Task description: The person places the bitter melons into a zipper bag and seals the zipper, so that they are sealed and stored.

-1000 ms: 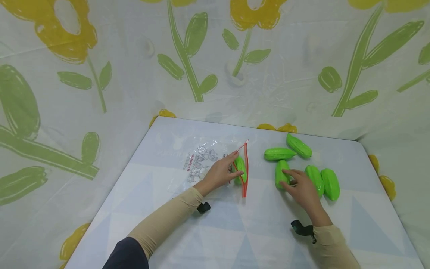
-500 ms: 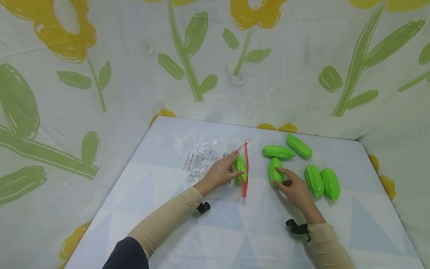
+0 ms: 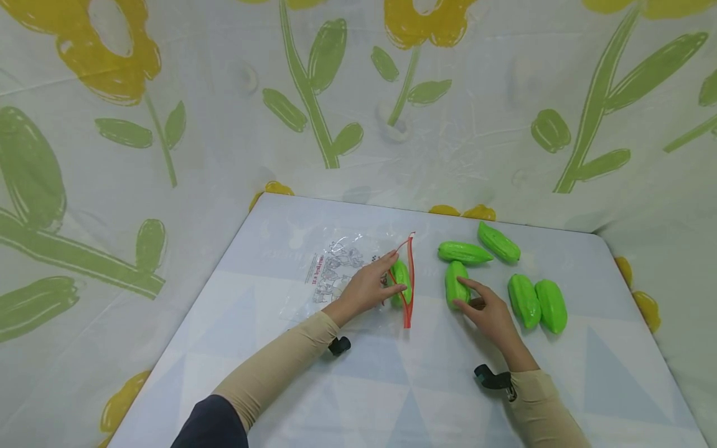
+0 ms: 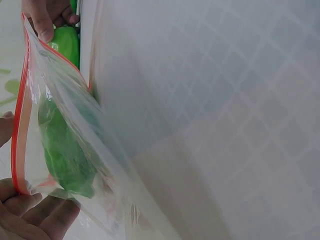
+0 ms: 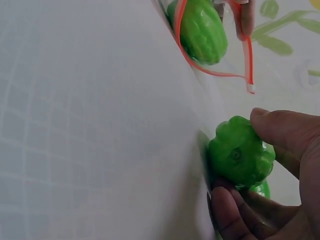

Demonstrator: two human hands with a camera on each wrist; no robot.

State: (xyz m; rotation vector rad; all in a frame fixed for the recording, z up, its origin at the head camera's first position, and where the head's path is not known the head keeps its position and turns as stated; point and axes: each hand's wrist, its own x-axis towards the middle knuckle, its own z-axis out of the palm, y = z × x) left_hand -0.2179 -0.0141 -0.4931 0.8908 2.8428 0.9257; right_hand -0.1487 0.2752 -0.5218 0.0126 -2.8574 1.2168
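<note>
My right hand [image 3: 486, 313] pinches a green gourd [image 3: 456, 284] lying on the bench [image 3: 392, 386], just right of the bag. My left hand [image 3: 370, 285] pinches the red-rimmed clear bag [image 3: 358, 274] open; one gourd [image 3: 401, 278] lies inside. Four more gourds [image 3: 506, 274] lie farther right.

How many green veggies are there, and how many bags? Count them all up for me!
Green toy gourds: 6, one inside the bag, one gripped by the right hand, four loose on the table
Clear zip bags with a red edge: 1
Total: 7
</note>
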